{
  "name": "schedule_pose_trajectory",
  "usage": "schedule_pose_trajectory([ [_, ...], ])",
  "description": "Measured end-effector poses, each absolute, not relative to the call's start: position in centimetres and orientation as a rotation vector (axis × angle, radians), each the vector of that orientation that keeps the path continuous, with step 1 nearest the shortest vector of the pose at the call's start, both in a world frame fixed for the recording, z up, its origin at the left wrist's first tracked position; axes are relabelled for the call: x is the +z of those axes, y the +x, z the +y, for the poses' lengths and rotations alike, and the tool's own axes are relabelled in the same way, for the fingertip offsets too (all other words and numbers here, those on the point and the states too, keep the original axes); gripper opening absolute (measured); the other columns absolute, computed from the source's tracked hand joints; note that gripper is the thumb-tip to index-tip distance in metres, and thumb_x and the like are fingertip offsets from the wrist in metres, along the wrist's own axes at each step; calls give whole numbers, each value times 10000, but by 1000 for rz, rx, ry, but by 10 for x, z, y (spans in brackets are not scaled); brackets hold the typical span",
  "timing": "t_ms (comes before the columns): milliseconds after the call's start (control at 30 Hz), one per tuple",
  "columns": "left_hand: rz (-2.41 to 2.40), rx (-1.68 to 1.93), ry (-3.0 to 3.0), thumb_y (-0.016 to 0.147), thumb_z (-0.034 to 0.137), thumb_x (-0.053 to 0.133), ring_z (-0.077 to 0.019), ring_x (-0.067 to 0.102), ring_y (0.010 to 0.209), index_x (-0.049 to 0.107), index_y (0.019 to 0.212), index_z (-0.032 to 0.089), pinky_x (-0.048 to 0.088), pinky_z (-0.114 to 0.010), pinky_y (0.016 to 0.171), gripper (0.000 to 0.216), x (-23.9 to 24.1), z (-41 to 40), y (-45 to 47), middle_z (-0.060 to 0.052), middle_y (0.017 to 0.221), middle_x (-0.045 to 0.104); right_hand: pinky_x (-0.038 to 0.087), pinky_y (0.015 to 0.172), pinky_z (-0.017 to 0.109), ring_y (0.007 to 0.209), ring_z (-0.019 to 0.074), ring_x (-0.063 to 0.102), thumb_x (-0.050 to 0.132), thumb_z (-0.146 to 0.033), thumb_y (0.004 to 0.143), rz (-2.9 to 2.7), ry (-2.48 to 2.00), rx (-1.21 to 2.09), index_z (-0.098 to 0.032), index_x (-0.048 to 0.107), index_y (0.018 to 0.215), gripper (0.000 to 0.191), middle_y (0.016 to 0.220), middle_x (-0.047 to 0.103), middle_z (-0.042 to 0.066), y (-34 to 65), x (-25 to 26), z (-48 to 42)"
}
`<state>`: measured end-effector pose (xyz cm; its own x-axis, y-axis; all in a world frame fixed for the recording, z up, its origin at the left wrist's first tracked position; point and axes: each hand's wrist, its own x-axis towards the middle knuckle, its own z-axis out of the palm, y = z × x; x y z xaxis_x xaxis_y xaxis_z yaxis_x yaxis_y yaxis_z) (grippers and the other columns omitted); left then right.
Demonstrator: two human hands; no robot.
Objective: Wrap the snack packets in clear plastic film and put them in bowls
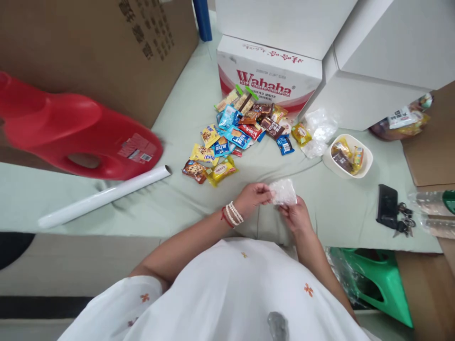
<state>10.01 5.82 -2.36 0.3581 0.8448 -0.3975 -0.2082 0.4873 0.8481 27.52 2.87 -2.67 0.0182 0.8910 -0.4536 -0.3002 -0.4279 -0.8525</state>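
Both hands hold a small, crinkled clear plastic bag (283, 192) just above the table's front part. My left hand (253, 199), with beaded bracelets on its wrist, pinches the bag's left edge between thumb and fingers. At the lower right corner, my right hand (295, 214) grips it with the fingers partly hidden beneath. Beyond the hands lies a pile of small wrapped snacks (238, 135) in yellow, blue, brown and red packets. More crumpled clear bags (318, 130) rest to the right of the pile. A white plastic bowl (350, 175) holds several wrapped snacks.
Behind the snacks stands a white-and-red Wahaha carton (270, 71). On the left are a red jug (81, 132), a white roll (104, 196) and a large cardboard box (95, 52). A black case with keys (387, 206) and clear bottles (432, 202) lie at right.
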Motion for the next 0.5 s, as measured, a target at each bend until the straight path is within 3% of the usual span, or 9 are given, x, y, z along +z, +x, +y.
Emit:
schedule_pose_trajectory([
  [133,1057,765,777,655,538,861,-96,547,621,610,729,161,409,-227,590,459,-30,66,95,9,661,628,232,438,207,502,80,299,779,-544,760,-778,-1535,1350,-219,591,833,382,617,422,-74,315,-28,21],
  [267,1079,735,777,635,572,876,-87,514,583,591,701,169,380,-235,581,497,-31,67,85,21,627,599,352,534,256,563,127,414,669,-563,869,-1267,-1764,1159,-214,610,825,357,640,499,-38,353,-17,19],
  [400,1072,722,741,591,603,898,-77,486,546,581,667,169,354,-233,551,543,-26,65,89,29,606,580,460,710,324,733,183,550,600,-460,970,-1770,-1714,656,-210,652,909,262,876,633,51,348,3,22],
  [500,1051,725,724,565,610,911,-70,469,525,575,653,165,331,-229,529,565,-21,63,93,37,589,564,495,821,349,927,223,616,644,-420,974,-2023,-1383,654,-227,674,1058,213,1061,671,93,323,7,27],
])
